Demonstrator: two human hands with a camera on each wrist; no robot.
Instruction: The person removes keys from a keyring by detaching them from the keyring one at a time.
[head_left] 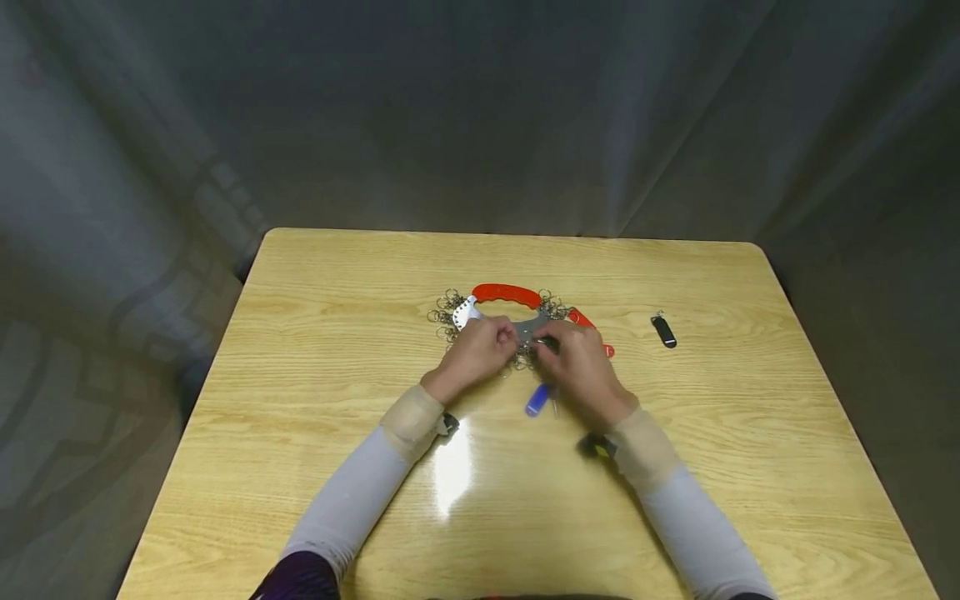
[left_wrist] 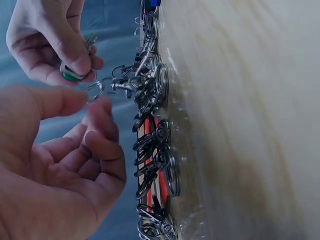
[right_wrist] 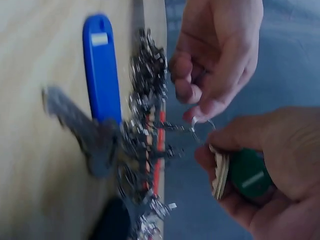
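A metal key holder with a red handle [head_left: 506,293] lies mid-table, small swivel clasps and rings [left_wrist: 145,100] crowded along its edge. My left hand [head_left: 480,346] is at its near side and pinches a split ring [right_wrist: 212,123] between thumb and finger. From the right, my right hand [head_left: 581,360] holds a green key tag [right_wrist: 250,172] and a key [right_wrist: 220,175], close to that same ring. The ring meets a clasp sticking out from the holder; whether they are linked is too small to tell. A blue key tag [right_wrist: 102,70] with a blurred key [right_wrist: 80,125] is below the hands.
Red tags [head_left: 582,318] lie at the holder's right end, partly behind my right hand. Farther right, a black key tag [head_left: 663,331] rests on the wooden table [head_left: 315,350]. Dark curtains [head_left: 480,125] hang behind and at both sides.
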